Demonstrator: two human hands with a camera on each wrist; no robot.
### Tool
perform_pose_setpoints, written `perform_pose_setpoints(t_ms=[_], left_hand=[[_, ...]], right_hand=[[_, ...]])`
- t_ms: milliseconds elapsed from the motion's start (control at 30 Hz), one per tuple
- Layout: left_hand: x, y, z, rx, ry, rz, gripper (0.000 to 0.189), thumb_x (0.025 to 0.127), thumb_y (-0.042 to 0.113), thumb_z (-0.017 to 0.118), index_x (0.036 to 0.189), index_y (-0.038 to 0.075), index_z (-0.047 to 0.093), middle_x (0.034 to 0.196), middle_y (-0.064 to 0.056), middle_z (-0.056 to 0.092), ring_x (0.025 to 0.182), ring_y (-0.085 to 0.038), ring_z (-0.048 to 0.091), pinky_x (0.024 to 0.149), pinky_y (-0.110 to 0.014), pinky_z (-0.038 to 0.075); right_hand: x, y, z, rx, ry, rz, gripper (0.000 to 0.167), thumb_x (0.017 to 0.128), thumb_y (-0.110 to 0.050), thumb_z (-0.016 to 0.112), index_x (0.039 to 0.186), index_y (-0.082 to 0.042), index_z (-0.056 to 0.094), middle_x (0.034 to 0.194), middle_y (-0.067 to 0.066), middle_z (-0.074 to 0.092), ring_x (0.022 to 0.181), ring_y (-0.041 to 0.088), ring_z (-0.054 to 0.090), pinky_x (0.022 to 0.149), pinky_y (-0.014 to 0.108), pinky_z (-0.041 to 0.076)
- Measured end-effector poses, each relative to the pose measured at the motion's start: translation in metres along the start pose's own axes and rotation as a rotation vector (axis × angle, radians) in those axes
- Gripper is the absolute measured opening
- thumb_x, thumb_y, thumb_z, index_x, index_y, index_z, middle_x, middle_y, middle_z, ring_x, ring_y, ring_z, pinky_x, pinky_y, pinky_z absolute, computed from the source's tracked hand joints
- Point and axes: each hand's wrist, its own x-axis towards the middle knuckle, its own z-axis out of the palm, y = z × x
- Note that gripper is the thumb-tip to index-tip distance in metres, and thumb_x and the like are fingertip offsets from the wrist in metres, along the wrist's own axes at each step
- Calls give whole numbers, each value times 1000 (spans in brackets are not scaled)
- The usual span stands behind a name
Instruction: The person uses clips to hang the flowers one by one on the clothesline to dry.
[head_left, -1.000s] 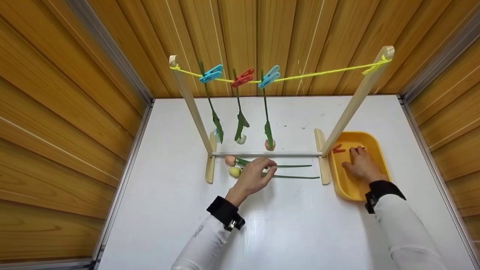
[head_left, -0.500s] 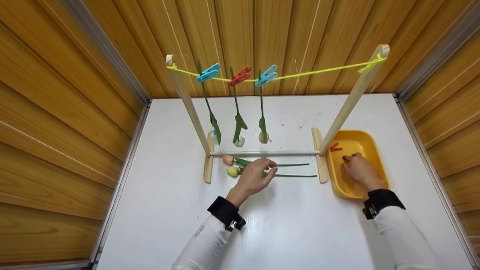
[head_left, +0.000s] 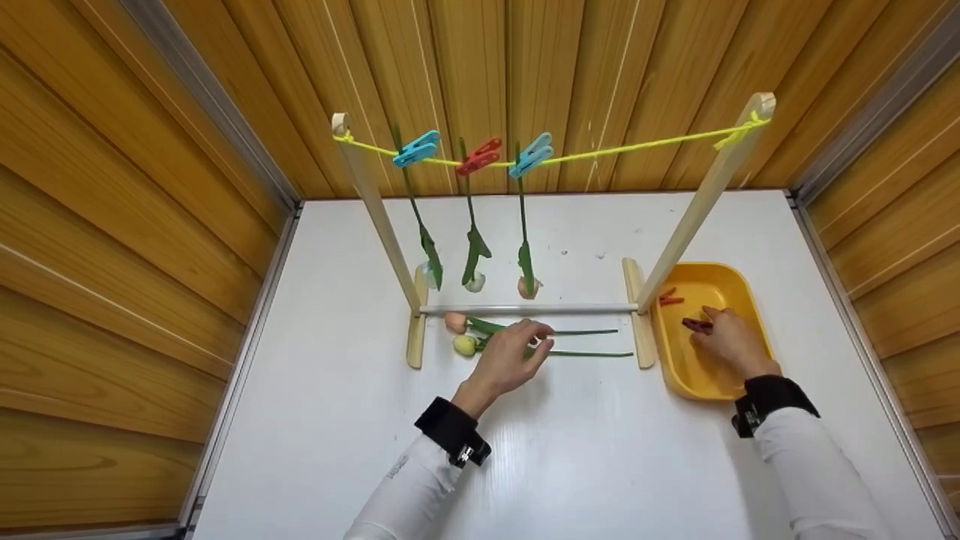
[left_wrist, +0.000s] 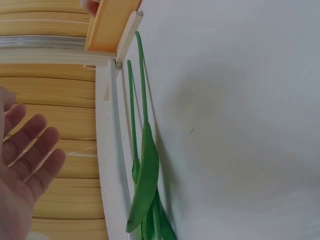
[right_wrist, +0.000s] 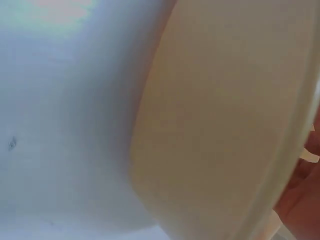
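Observation:
In the head view my right hand (head_left: pixel 731 341) is inside the yellow tray (head_left: pixel 681 382) and pinches a dark red clothespin (head_left: pixel 697 325). A brighter red clothespin (head_left: pixel 671 301) lies by the tray's left wall. My left hand (head_left: pixel 506 358), fingers loosely bent and holding nothing, hovers over two artificial tulips on the table, a peach one (head_left: pixel 456 322) and a yellow one (head_left: pixel 464 345). The left wrist view shows their green leaves (left_wrist: pixel 145 175) apart from the hand. In the right wrist view the tray's wall (right_wrist: pixel 215 115) hides most of the right hand (right_wrist: pixel 302 200).
A wooden rack carries a yellow string (head_left: pixel 630 149). A blue clothespin (head_left: pixel 417 148), a red one (head_left: pixel 478 157) and a light blue one (head_left: pixel 531 155) each hold a tulip head-down. The rack's right post (head_left: pixel 705 202) stands beside the tray; a grey bar (head_left: pixel 525 308) joins the feet.
My right hand has drawn back a little within the tray, and the dark red clothespin now shows plainly between its fingers. The left hand stays over the tulips.

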Motion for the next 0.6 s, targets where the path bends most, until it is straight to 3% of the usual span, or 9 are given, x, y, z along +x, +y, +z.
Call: perform_pose_setpoints(t_ms=[100,400,600], left_hand=[[-1,0,1,-8,-10,-4,21,101,26,55,111,13,68,100,-2,72,93,-15,70,82,-23,56],[-3,-2,5,6,-9,-14,19,101,25,55,108,14,69,99,0,72,91,-12,70,81,-20,55],[-4,-4,7,23,-31,-17,20,101,24,55,107,14,70,98,0,72,90,-13,69,80,-23,55]], right_hand=[[3,2,0,36,-24,14,70,95,-16,62,148,14,28,134,44,38,107,45,48,110,63,35],[3,9,10,64,121,2,53,93,-10,65,133,20,47,120,41,50,101,46,54,101,60,43],[0,10,13,79,158,-11,37,94,-10,65,119,17,62,111,36,59,89,37,57,84,50,51]])
